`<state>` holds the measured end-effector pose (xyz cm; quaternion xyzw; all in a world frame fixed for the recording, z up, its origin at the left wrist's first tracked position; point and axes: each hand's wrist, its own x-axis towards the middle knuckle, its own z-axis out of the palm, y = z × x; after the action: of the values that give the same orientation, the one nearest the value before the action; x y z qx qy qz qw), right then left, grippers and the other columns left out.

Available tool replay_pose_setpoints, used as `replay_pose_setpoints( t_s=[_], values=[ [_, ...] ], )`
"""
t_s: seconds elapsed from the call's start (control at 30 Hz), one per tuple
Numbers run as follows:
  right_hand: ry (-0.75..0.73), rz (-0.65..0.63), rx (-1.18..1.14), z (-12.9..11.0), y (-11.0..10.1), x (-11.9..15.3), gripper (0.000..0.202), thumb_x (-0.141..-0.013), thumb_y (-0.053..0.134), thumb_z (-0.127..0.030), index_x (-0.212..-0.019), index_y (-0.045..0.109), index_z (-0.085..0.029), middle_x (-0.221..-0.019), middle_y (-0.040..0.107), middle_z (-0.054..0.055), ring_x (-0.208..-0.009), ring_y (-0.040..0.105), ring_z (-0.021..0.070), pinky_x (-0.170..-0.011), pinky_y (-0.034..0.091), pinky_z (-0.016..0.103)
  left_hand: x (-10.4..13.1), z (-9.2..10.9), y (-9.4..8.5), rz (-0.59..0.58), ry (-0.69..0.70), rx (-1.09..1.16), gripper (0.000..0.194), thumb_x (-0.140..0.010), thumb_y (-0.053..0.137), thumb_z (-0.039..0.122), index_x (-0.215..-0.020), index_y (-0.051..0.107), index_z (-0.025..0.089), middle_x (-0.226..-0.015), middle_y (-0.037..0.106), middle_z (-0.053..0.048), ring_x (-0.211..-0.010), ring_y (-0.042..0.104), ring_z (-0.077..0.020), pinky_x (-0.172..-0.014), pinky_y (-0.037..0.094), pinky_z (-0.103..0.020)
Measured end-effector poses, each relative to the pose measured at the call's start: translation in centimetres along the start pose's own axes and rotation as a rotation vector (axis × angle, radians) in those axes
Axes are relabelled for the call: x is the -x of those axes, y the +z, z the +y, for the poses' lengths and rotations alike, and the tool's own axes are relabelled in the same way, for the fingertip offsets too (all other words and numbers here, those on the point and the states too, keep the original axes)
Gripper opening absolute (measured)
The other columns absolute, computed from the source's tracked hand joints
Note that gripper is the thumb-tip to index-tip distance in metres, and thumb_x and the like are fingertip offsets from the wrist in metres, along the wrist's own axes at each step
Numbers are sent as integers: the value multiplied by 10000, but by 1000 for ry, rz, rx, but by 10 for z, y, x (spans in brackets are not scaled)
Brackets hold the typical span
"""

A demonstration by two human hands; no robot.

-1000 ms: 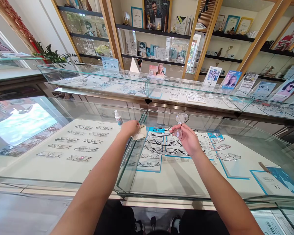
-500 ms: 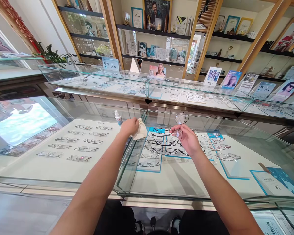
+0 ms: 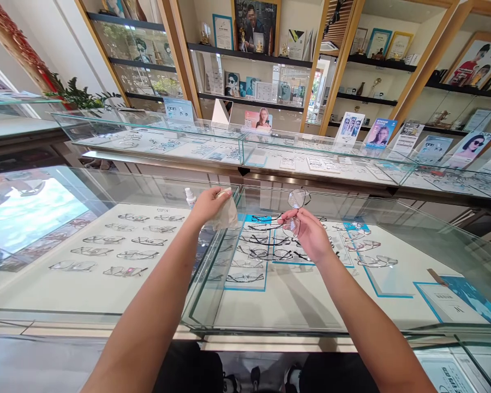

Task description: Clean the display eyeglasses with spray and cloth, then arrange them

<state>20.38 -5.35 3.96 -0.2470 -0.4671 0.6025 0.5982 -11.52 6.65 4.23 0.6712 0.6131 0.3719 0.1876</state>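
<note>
My left hand (image 3: pixel 211 204) is closed on a pale beige cleaning cloth (image 3: pixel 228 214), which hangs from the fingers over the glass counter. Just behind that hand stands a small white spray bottle (image 3: pixel 190 196), its lower part hidden. My right hand (image 3: pixel 309 232) pinches a pair of eyeglasses (image 3: pixel 298 198) with thin dark frames, held on end so that one lens is above the fingers and the other beside them. The cloth and the eyeglasses are apart. Beneath the right hand, rows of spectacle frames (image 3: pixel 270 254) lie inside the glass display case.
More frames (image 3: pixel 125 240) rest in the left case. A glass edge (image 3: pixel 207 273) divides the two cases. Across the aisle runs another glass counter (image 3: pixel 282 144) with upright cards, including a blue one (image 3: pixel 379 134). Wooden shelves (image 3: pixel 251 54) line the back wall.
My left hand has moved slightly left and up with the cloth, which now hangs lower from the fingers. The right hand keeps its hold on the eyeglasses. The view has shifted a little.
</note>
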Motion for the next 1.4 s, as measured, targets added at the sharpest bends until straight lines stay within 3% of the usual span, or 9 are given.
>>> replay_pose_setpoints(
  t_s=[0.1,0.2,0.33,0.47,0.73,0.93,1.17,1.3,1.4],
  values=[
    [-6,-8,-6,-3,3,1,187,-939,748,-395,-892,798,-221,-1022,767,67,-1003,746,264,-851,555,380,7,17,-7,1,13,201,522,-927,526,726,-840,598,216,-732,598,-2,-667,521,-161,-612,392,-277],
    [-14,-17,-4,-6,7,3,192,-930,757,-405,-882,795,-224,-1012,763,66,-957,741,254,-842,554,382,17,37,-4,-11,0,483,505,-876,665,698,-777,558,214,-671,535,18,-595,462,-130,-554,358,-262],
    [14,-40,7,-7,12,6,201,-919,771,-420,-878,793,-224,-1012,767,75,-950,743,256,-857,557,383,33,64,15,-90,-14,703,475,-796,789,643,-855,553,234,-675,580,33,-547,477,-126,-504,357,-254],
    [28,-79,-2,-5,15,8,210,-922,769,-426,-887,799,-221,-999,771,75,-945,749,252,-902,558,386,48,84,33,-143,-16,803,431,-807,803,587,-929,573,242,-660,575,53,-528,456,-112,-502,351,-237],
    [77,-86,24,4,16,6,237,-901,791,-460,-887,791,-223,-992,787,63,-917,759,231,-925,567,373,71,103,52,-82,119,836,373,-875,789,513,-907,541,236,-673,513,63,-589,429,-103,-564,347,-231],
    [106,-66,60,7,15,6,259,-899,786,-474,-872,785,-216,-990,787,58,-917,759,222,-875,560,336,82,108,63,-66,256,790,348,-946,755,523,-933,558,237,-810,537,31,-691,464,-118,-651,396,-252],
    [110,-49,111,11,15,5,299,-885,795,-520,-852,778,-222,-963,782,49,-902,744,217,-943,558,361,84,108,65,-87,279,759,393,-955,726,599,-946,558,244,-891,611,4,-745,527,-134,-689,454,-262],
    [111,-43,125,12,15,5,296,-881,795,-519,-828,765,-230,-937,764,37,-898,726,209,-920,551,341,89,107,67,-130,286,708,341,-989,681,572,-985,566,250,-1187,718,-62,-786,612,-137,-708,509,-277],
    [100,-40,142,13,15,5,293,-885,790,-517,-817,752,-234,-921,756,31,-888,711,200,-879,539,323,95,108,67,-159,341,611,275,-1012,659,517,-1018,622,244,-1436,665,-107,-909,690,-167,-749,554,-297]
  ],
)
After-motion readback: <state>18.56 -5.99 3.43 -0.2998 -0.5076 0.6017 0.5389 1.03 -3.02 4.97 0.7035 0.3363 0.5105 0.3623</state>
